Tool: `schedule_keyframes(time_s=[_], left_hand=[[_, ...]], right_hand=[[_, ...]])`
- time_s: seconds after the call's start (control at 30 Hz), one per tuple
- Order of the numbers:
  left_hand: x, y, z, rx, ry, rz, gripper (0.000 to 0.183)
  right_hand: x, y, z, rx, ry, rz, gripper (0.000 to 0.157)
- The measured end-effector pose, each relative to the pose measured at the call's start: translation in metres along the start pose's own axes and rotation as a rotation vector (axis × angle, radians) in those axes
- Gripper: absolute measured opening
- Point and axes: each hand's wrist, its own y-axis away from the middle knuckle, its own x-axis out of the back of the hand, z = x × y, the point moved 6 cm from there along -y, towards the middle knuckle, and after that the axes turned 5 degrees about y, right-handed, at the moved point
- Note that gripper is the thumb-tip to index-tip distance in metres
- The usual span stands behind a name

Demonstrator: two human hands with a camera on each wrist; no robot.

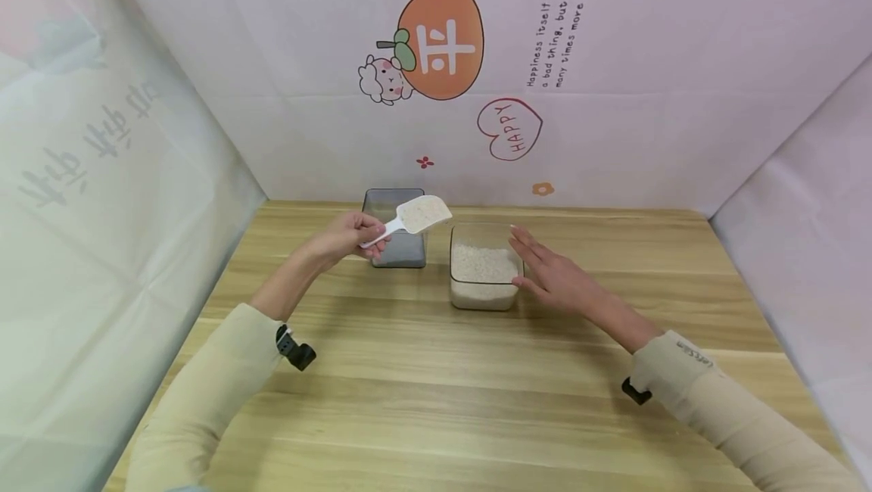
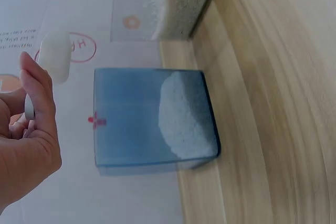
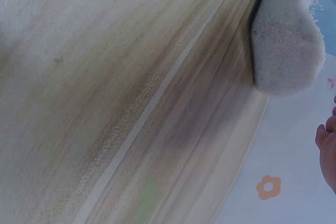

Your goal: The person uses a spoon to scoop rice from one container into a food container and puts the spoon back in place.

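My left hand [image 1: 354,235] pinches the handle of a white scoop [image 1: 424,213], whose bowl carries rice. The scoop is over the right part of a blue-tinted clear container [image 1: 400,259]. Through that container's wall, the left wrist view shows a heap of white grains [image 2: 184,121]. To its right stands a clear square container [image 1: 485,303] with rice [image 1: 484,263] in its lower part. My right hand [image 1: 555,278] lies at the clear container's right side, fingers fairly straight, fingertips by the rim. Only part of this hand shows in the right wrist view.
Both containers stand on a wood-grain table [image 1: 436,386], near its back edge. A white printed backdrop [image 1: 306,121] rises behind it, with more white sheeting at the left and right. Dark wrist straps [image 1: 296,348] sit on both sleeves.
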Motion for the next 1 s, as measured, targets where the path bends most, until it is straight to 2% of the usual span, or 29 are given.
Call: schedule_keyframes(time_s=[0.23, 0.5, 0.77, 1.0], left_hand=[[0.024, 0.01, 0.003, -0.022, -0.025, 0.095, 0.024], [0.044, 0.019, 0.002, 0.003, -0.061, 0.159, 0.034], [0.06, 0.027, 0.008, 0.011, -0.103, 0.231, 0.035], [0.066, 0.031, 0.013, 0.013, -0.162, 0.268, 0.034]], right_hand=[[0.001, 0.0, 0.0, 0.004, -0.001, 0.009, 0.074], [0.0, -0.001, 0.0, -0.011, -0.012, -0.017, 0.074], [0.001, 0.0, -0.001, -0.008, -0.009, -0.008, 0.074], [0.001, 0.0, -0.001, -0.004, -0.008, -0.007, 0.074]])
